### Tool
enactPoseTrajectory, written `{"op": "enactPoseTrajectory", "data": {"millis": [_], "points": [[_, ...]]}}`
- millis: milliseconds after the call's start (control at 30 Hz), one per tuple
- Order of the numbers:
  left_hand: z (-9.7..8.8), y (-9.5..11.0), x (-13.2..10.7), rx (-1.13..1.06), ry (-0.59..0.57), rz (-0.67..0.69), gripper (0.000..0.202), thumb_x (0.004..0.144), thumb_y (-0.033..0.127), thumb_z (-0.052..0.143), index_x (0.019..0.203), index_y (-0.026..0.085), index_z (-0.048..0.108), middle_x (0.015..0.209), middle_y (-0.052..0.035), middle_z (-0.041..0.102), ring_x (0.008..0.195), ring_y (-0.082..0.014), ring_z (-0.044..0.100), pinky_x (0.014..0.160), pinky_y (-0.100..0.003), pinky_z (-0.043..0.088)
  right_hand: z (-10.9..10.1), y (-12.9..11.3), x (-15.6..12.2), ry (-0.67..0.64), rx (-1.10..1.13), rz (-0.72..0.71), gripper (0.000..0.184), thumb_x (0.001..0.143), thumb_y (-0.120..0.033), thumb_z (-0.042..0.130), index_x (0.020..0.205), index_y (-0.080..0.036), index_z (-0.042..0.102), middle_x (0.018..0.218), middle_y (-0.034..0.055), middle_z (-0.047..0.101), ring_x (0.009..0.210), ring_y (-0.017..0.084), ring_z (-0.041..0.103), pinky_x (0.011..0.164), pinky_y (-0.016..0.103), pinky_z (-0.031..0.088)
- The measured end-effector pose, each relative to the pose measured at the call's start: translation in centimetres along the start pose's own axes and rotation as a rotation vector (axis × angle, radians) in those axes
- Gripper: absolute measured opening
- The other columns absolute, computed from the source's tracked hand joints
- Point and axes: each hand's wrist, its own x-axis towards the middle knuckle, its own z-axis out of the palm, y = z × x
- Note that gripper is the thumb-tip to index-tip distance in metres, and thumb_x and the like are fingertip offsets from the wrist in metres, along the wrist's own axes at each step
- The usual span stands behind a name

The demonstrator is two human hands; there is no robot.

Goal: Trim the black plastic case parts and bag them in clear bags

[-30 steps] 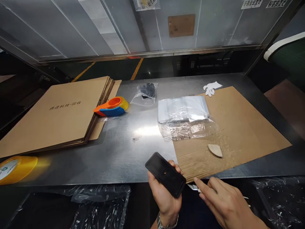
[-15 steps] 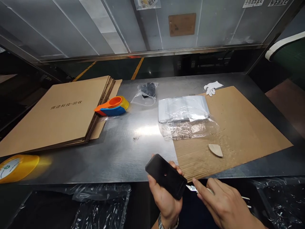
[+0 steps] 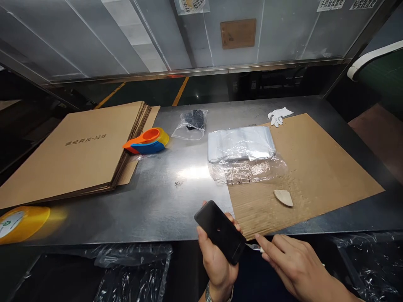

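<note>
A black smartphone-like slab lies tilted in my left hand, thumb along one long edge and fingertips round the other. A small pale or reddish spot shows near its middle. My right hand grips a utility knife with a short bright blade and a pale handle, mostly hidden by the fingers. Its blade tip meets the lower right end of the black phone. Both hands are just in front of the table's near edge. A wedge-shaped beige piece rests on the cardboard sheet beyond my right hand.
On the metal table lie a stack of flat cardboard, an orange-and-blue tape dispenser, a yellow tape roll, a bagged black item, clear plastic bags and a white glove. Black-lined bins stand below the front edge.
The knife blade has come in closer against the phone's lower end, and its handle has swung mostly out of sight behind my right hand. The phone has shifted slightly.
</note>
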Motion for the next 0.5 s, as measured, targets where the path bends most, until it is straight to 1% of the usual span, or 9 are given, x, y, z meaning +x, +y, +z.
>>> {"op": "enactPoseTrajectory", "data": {"millis": [67, 133, 200, 233, 367, 500], "points": [[0.1, 0.1, 0.0, 0.006, 0.004, -0.041, 0.045, 0.088, 0.049, 0.026, 0.129, 0.034, 0.035, 0.073, -0.0041, 0.057, 0.059, -0.0164, 0.054, 0.054, -0.027, 0.048, -0.2, 0.1, 0.1, 0.0, 0.078, 0.035, 0.03, 0.097, -0.019, 0.027, 0.109, -0.012, 0.054, 0.066, 0.0023, 0.055, 0.057, 0.015, 0.053, 0.05, 0.027, 0.035], [0.1, 0.1, 0.1, 0.015, 0.015, -0.074, 0.046, 0.087, 0.05, 0.027, 0.129, 0.034, 0.035, 0.073, -0.0037, 0.056, 0.059, -0.016, 0.054, 0.054, -0.027, 0.047, -0.2, 0.1, 0.2, -0.016, 0.122, 0.075, 0.031, 0.098, -0.019, 0.026, 0.093, -0.015, 0.057, 0.064, 0.0009, 0.055, 0.055, 0.015, 0.053, 0.049, 0.028, 0.032], [0.2, 0.0, 0.1, 0.03, 0.02, -0.089, 0.046, 0.087, 0.05, 0.028, 0.13, 0.034, 0.035, 0.072, -0.0033, 0.056, 0.058, -0.0157, 0.053, 0.054, -0.026, 0.047, -0.2, 0.1, 0.2, -0.059, 0.127, 0.101, 0.035, 0.098, -0.02, 0.024, 0.079, -0.018, 0.054, 0.061, -0.0004, 0.054, 0.053, 0.015, 0.052, 0.048, 0.029, 0.028], [0.2, 0.0, 0.1, 0.035, 0.02, -0.092, 0.046, 0.087, 0.05, 0.028, 0.13, 0.034, 0.034, 0.072, -0.0032, 0.056, 0.058, -0.0157, 0.053, 0.053, -0.026, 0.047, -0.1, 0.1, 0.2, -0.083, 0.115, 0.108, 0.036, 0.098, -0.021, 0.023, 0.076, -0.018, 0.052, 0.061, -0.0008, 0.053, 0.052, 0.015, 0.051, 0.048, 0.029, 0.027], [0.1, 0.0, 0.1, 0.037, 0.003, -0.108, 0.048, 0.087, 0.051, 0.029, 0.131, 0.034, 0.032, 0.073, -0.0035, 0.056, 0.058, -0.0158, 0.053, 0.053, -0.026, 0.046, 0.3, 0.1, 0.2, -0.138, 0.031, 0.104, 0.037, 0.099, -0.024, 0.02, 0.074, -0.02, 0.047, 0.059, -0.0019, 0.053, 0.05, 0.015, 0.051, 0.047, 0.031, 0.022], [0.0, -0.2, 0.2, 0.043, 0.005, -0.1, 0.05, 0.086, 0.051, 0.031, 0.133, 0.032, 0.03, 0.073, -0.0036, 0.056, 0.058, -0.0161, 0.053, 0.052, -0.026, 0.046, 0.9, 0.1, 0.1, -0.119, -0.067, 0.082, 0.035, 0.099, -0.022, 0.019, 0.076, -0.021, 0.045, 0.057, -0.0019, 0.052, 0.047, 0.017, 0.051, 0.046, 0.032, 0.018]]}}
